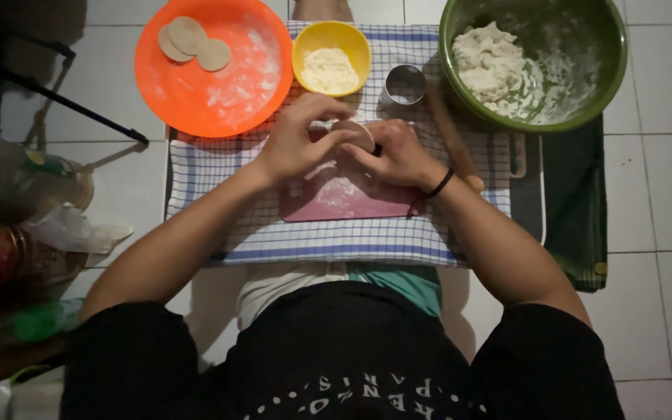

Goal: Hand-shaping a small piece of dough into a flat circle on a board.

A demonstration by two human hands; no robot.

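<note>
Both hands met over the pink rectangular plastic cutting board (344,204) at scene centre. The left hand (299,140) and right hand (398,154) pinched a thin round disc of pale dough (354,132) between thumbs and fingertips; fingers were curled close, not spread. The disc sat just above the board's 12 o'clock edge, held off the surface as far as could be told.

Risks, as judgement: the disc looked thin, so a hard pinch or pull could tear or stretch it out of round. The board showed only a light flour dusting, so dough set down could stick. The wooden rolling pin (451,136) lay tilted at 2 o'clock, just beside the right wrist; an elbow move could knock it into the green bowl. The small metal ring cutter (404,84) stood near at 1 o'clock and could tip.

Containers: the round orange plastic plate (196,101) at 11 o'clock held three flat dough rounds (192,40), overlapping at its far rim, plus flour smears. The small yellow plastic bowl (310,47) at 12 o'clock held a heap of white flour (330,70). The large green plastic bowl (608,70) at 2 o'clock held a rough lump of dough (490,62) on its left side, walls floured. All sat on or touching a blue-checked white cloth (211,167) on the tiled floor. Bottles at 9 o'clock were blurred; contents unclear.
</note>
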